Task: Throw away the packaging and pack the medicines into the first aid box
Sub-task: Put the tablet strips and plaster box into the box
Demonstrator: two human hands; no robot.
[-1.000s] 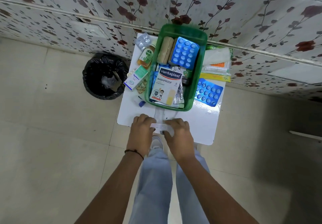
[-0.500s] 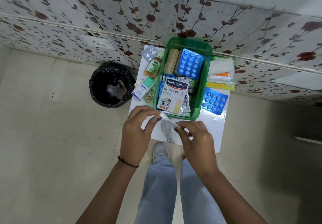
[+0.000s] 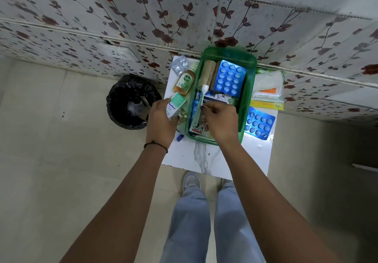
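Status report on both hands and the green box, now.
Left hand gripping the Optibex carton beside the green box. Right hand inside the box, holding a white tube. Nothing blocking; bin open to the left.

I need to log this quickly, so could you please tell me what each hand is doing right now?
Left hand: closed on the small green-and-white cardboard box.
Right hand: closed on the white plastic tube.

Both bare arms stretched forward, left hand (image 3: 161, 117) (thin dark band at its wrist) curled in a closed grip, right hand (image 3: 219, 119) palm down, fingers (image 3: 206, 106) pinched together, hands near but apart
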